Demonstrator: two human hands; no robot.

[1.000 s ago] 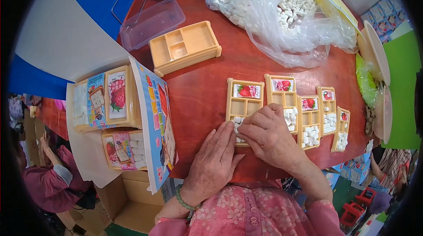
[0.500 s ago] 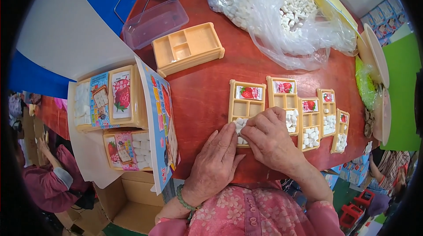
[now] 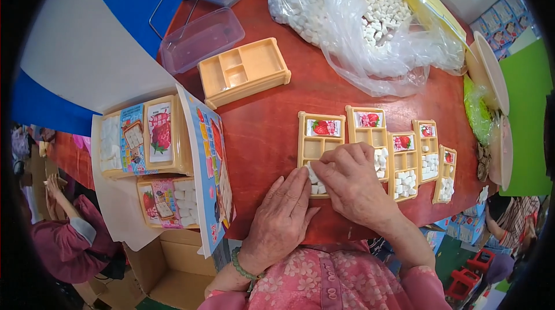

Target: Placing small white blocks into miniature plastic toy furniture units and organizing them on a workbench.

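My left hand (image 3: pixel 278 210) lies beside the lower left corner of the leftmost small tan tray (image 3: pixel 302 136), its fingers stretched out and touching the edge. Over the same tray bends my right hand (image 3: pixel 359 187), fingertips drawn together at the small white marshmallow-like pieces (image 3: pixel 317 188) in the lower compartment. Whatever those fingertips hold is hidden. A strawberry-printed sachet (image 3: pixel 324 128) fills the tray's top compartment, and the two small middle compartments show bare where visible. Several similar trays (image 3: pixel 406 159) stand to the right, each with a sachet and white pieces.
A clear plastic bag (image 3: pixel 347 58) of white pieces lies at the far side. Stacked tan trays (image 3: pixel 260 55) and a clear plastic box (image 3: pixel 202 38) stand far left. Packed trays (image 3: pixel 185 157) sit in a printed carton (image 3: pixel 202 159) at left. Other people work nearby.
The view has shifted slightly. My right fingers have moved a little over the white pieces in the leftmost tray; my left hand stays at its edge.
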